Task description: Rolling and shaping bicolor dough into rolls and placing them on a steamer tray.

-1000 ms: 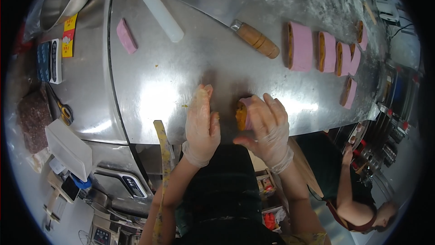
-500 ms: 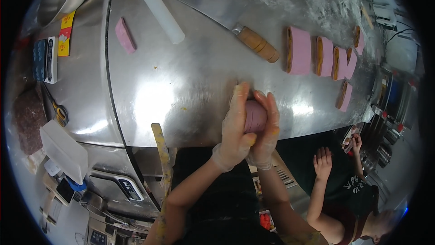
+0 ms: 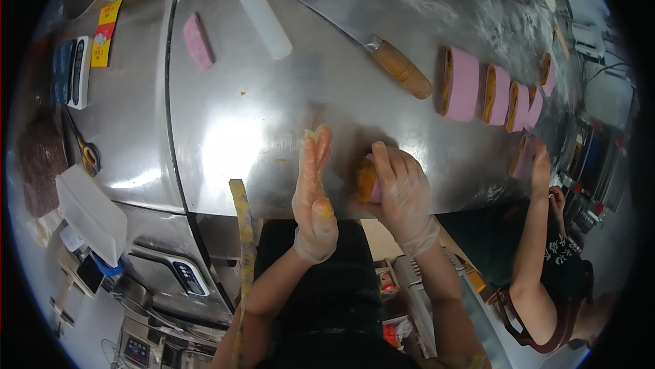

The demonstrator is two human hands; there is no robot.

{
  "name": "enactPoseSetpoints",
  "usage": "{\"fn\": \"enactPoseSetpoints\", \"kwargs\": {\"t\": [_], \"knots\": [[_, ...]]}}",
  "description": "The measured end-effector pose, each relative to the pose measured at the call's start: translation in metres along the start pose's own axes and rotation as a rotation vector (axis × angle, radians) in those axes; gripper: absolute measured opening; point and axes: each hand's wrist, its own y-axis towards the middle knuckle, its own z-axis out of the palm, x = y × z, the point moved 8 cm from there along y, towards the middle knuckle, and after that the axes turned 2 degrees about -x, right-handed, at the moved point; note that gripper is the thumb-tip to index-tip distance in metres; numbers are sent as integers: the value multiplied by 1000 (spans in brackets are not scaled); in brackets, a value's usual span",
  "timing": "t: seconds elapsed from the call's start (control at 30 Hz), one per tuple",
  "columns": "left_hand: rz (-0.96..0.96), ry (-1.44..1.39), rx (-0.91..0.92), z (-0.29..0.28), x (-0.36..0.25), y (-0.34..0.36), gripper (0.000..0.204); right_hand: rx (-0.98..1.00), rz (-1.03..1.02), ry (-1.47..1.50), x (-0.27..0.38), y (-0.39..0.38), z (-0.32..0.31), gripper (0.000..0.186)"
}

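My left hand, in a clear glove, is upright above the table's near edge, holding nothing, fingers stretched out. An orange smear marks its thumb. To its right my gloved right hand is closed around a pink dough piece whose brown-orange filling faces my left hand. My fingers hide much of the dough. Beyond the right hand lies a knife with a wooden handle. Several filled pink dough slices are spread to the right of it. A co-worker's hand touches the nearest slice.
A white rolling pin and a small pink dough scrap lie on the steel table. At left are scissors, a white plastic container and a scale. The co-worker's arm reaches in from the right.
My hands, which were pressed around the dough together, have parted. The left has moved left, empty; the right keeps the dough, now turned filling-side left. The co-worker's hand has reached a slice.
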Motion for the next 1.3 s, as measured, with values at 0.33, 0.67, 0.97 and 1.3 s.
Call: {"fn": "enactPoseSetpoints", "kwargs": {"t": [0.33,0.67,0.97,1.3], "knots": [[-51,-82,-22,-24,4,-5,77,16,66,-11,-12,3,1,119],[43,-55,-7,-30,3,-8,80,-199,-21,-261,17,2,-6,107],[21,-70,4,-34,0,-13,78,-107,124,-202,22,-4,18,99],[46,-46,-5,-32,-3,-13,77,-89,187,-258,1,20,2,107]]}}
